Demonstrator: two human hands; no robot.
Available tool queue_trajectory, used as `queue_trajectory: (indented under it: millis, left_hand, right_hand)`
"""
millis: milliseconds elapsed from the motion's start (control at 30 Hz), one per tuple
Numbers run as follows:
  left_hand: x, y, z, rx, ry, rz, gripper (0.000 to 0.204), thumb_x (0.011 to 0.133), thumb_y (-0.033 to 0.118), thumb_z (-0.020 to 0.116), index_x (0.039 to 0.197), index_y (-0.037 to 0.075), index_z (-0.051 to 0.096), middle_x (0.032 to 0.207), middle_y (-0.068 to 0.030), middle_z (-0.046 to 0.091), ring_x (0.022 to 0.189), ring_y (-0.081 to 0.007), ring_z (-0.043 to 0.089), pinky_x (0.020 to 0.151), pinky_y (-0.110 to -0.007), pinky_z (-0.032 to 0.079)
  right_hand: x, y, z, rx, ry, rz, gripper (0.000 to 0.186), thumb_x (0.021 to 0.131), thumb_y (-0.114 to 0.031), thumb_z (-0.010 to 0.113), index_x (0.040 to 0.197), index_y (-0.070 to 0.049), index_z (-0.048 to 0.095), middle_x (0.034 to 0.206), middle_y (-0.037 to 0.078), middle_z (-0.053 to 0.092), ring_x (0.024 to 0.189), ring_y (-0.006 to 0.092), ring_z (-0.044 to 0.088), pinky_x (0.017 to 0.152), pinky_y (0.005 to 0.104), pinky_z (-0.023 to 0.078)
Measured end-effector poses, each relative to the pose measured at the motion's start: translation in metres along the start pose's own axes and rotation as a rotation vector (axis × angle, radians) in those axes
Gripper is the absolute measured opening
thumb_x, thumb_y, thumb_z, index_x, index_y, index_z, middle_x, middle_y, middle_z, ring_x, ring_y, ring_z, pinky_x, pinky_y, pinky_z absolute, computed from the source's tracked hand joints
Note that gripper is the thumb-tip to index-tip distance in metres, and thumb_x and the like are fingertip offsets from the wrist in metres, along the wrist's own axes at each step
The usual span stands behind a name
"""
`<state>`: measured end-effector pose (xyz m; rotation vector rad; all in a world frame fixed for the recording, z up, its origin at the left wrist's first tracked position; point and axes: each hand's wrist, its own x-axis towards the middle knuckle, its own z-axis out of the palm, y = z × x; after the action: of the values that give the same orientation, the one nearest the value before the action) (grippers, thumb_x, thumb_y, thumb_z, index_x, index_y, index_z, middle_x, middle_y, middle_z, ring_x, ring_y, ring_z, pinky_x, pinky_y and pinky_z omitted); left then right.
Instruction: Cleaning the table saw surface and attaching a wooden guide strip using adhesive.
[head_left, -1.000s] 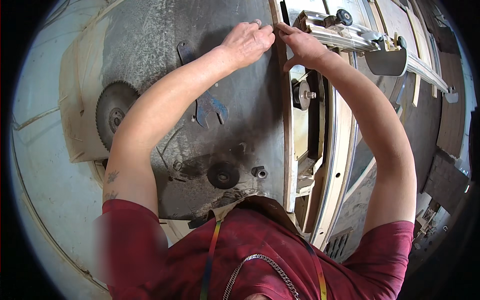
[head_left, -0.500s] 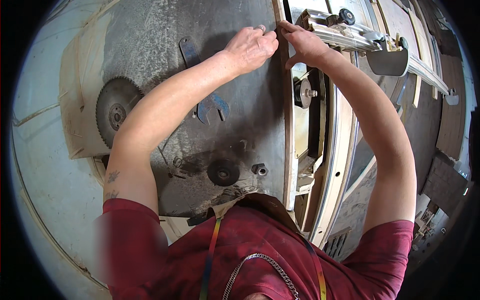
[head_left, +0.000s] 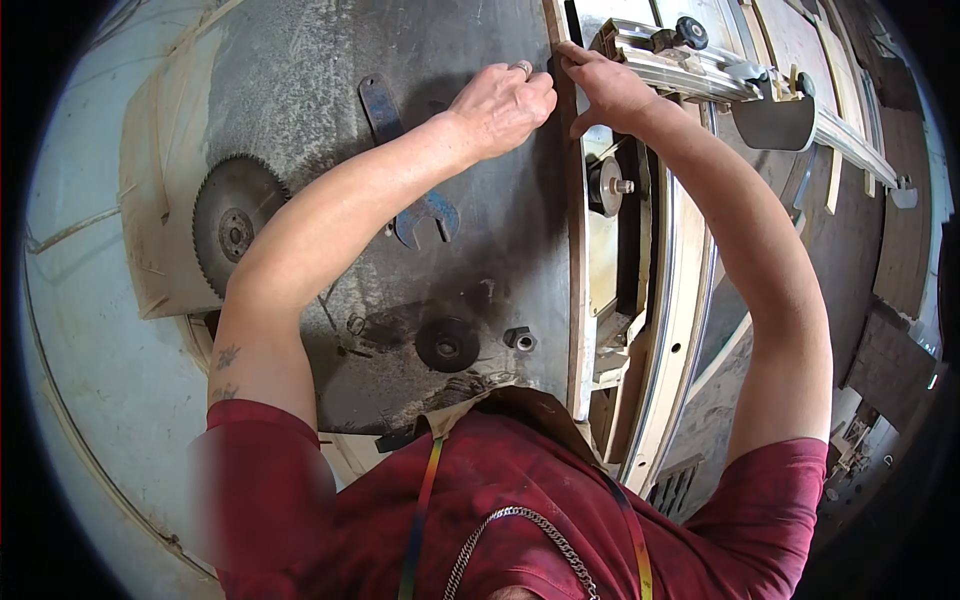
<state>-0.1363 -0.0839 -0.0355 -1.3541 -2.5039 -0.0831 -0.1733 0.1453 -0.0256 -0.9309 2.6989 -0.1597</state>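
Observation:
My left hand [head_left: 505, 108] is closed, fingers curled beside the long brown strip [head_left: 577, 250] at the metal table's [head_left: 280, 70] right side; whatever it holds is hidden. My right hand [head_left: 610, 95] grips that strip, fingertips over its top, thumb lower down. Beneath my left forearm lies a worn blue spanner [head_left: 425, 218]. A toothed circular blade [head_left: 215, 195] rests at the left, a dark round flange [head_left: 432, 335] and a hex nut [head_left: 520, 340] nearer me. Below my right hand, a bare spindle [head_left: 612, 188] sits in the open recess.
An aluminium fence [head_left: 660, 65] with black knobs and a grey plate [head_left: 775, 125] crosses the upper right. A sliding rail [head_left: 668, 370] runs down the right side. Wooden boards [head_left: 895, 265] stand at far right, and a pale board [head_left: 155, 260] lies under the blade's left.
My left hand has come slightly toward me and to the right over the last second. My right hand has stayed on the strip with little movement.

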Motion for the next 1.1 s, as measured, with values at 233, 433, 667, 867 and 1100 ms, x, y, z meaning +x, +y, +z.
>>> queue_trajectory:
  millis: [233, 433, 667, 867, 1100]
  left_hand:
    - [-0.006, 0.007, -0.004, -0.017, 0.003, 0.005, 0.007, 0.085, 0.009, 0.069, 0.090, 0.007, 0.073, 0.092, -0.0085, 0.067, 0.096, -0.0256, 0.072, 0.078, -0.036, 0.061]
    - [-0.006, 0.012, -0.005, -0.040, -0.025, 0.023, 0.008, 0.084, 0.010, 0.070, 0.090, 0.007, 0.073, 0.091, -0.0083, 0.067, 0.095, -0.0250, 0.072, 0.079, -0.036, 0.060]
    - [-0.011, 0.019, -0.007, -0.049, 0.004, 0.015, 0.009, 0.085, 0.011, 0.067, 0.092, 0.008, 0.072, 0.093, -0.0087, 0.067, 0.098, -0.0266, 0.071, 0.081, -0.036, 0.057]
    - [-0.016, 0.023, -0.009, -0.071, 0.004, 0.031, 0.008, 0.084, 0.013, 0.066, 0.089, 0.008, 0.069, 0.090, -0.0087, 0.062, 0.095, -0.0278, 0.067, 0.081, -0.037, 0.055]
    - [-0.015, 0.027, -0.019, -0.049, -0.026, 0.038, 0.006, 0.084, 0.013, 0.067, 0.088, 0.009, 0.069, 0.090, -0.0090, 0.063, 0.094, -0.0263, 0.068, 0.080, -0.037, 0.055]
  right_hand:
    - [0.000, -0.005, -0.003, 0.016, -0.020, 0.021, 0.083, 0.063, -0.031, 0.100, 0.129, 0.006, 0.067, 0.160, 0.012, 0.048, 0.137, 0.0324, 0.058, 0.112, 0.0402, 0.052]
    - [0.001, 0.002, 0.003, 0.011, 0.013, 0.002, 0.079, 0.063, -0.032, 0.100, 0.125, 0.006, 0.069, 0.161, 0.012, 0.047, 0.137, 0.0323, 0.058, 0.112, 0.0407, 0.052]
    - [0.001, 0.004, -0.008, 0.008, -0.025, 0.026, 0.075, 0.062, -0.032, 0.101, 0.120, 0.005, 0.070, 0.160, 0.013, 0.048, 0.137, 0.0330, 0.058, 0.111, 0.0416, 0.053]
    - [0.000, -0.006, -0.008, 0.078, -0.098, 0.043, 0.102, 0.059, -0.030, 0.101, 0.144, 0.009, 0.058, 0.166, 0.017, 0.043, 0.144, 0.0351, 0.052, 0.118, 0.0390, 0.048]
    - [0.000, -0.002, -0.006, 0.037, -0.056, 0.030, 0.101, 0.060, -0.031, 0.101, 0.143, 0.010, 0.058, 0.164, 0.016, 0.042, 0.140, 0.0337, 0.055, 0.116, 0.0403, 0.050]
